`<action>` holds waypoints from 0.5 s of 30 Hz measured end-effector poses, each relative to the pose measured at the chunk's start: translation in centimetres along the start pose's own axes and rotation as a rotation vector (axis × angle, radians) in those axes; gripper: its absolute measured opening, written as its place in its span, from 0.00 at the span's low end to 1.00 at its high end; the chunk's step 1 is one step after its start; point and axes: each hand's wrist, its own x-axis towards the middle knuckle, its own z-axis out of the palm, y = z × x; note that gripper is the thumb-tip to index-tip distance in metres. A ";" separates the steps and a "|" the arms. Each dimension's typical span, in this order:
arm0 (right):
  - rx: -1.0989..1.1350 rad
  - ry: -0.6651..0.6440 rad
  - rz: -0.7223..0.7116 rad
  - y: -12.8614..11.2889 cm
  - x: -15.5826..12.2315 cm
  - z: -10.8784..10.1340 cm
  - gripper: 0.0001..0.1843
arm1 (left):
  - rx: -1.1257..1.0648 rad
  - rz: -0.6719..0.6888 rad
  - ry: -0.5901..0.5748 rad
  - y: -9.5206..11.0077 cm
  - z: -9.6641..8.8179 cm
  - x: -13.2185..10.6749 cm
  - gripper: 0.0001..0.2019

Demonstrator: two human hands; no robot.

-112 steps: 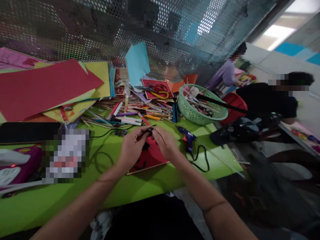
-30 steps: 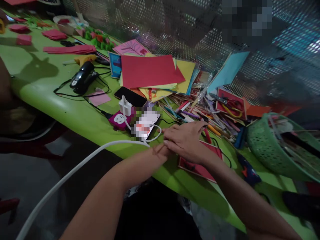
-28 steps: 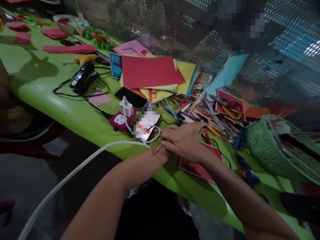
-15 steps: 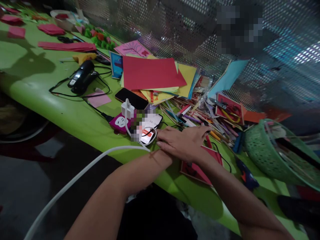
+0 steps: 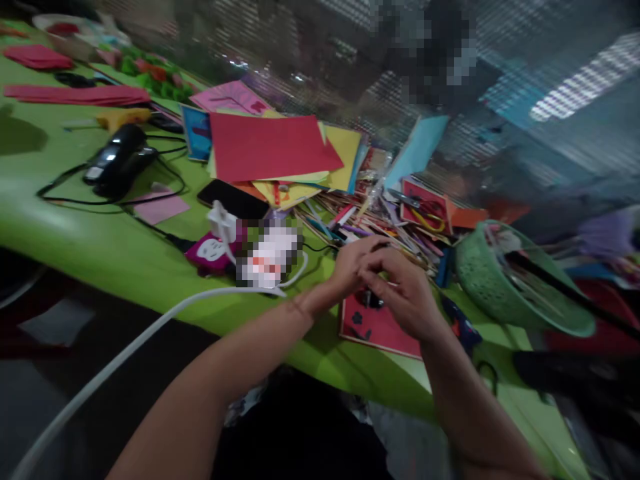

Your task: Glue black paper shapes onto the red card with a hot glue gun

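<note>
My left hand (image 5: 349, 265) reaches over the near part of the table, its fingers largely hidden behind my other hand. Bent over it, my right hand (image 5: 403, 288) has its fingers and thumb drawn in against the left one. Whatever may be between them is too hidden and blurred to name. Below both hands lies a red card (image 5: 385, 337) with black flower and leaf shapes. A small dark object (image 5: 373, 299) shows just under the right fingers. Left of my hands is a lit phone (image 5: 270, 257) beside a white cable (image 5: 165, 325).
A purple power strip (image 5: 213, 253) holds a white charger (image 5: 220, 220); a dark phone (image 5: 234, 199) lies behind. Coloured paper (image 5: 270, 147) and loose sticks and pens (image 5: 350, 217) cover the back. A green basket (image 5: 480, 273) stands right, a black corded device (image 5: 120, 160) left.
My right hand has slid off the left wrist toward the left fingers, where both hands now meet over the red card. The whole view has turned somewhat to the right.
</note>
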 end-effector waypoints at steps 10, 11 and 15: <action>-0.065 0.361 0.263 8.4 -4.3 -2.6 0.13 | -0.489 -0.136 -0.179 -0.1 2.9 2.2 0.16; -0.088 0.335 0.253 8.5 -4.2 -2.4 0.13 | -0.494 -0.148 -0.187 0.0 2.8 2.0 0.17; -0.203 0.257 0.226 8.5 -4.0 -2.1 0.14 | -0.492 -0.157 -0.236 0.0 3.0 1.6 0.18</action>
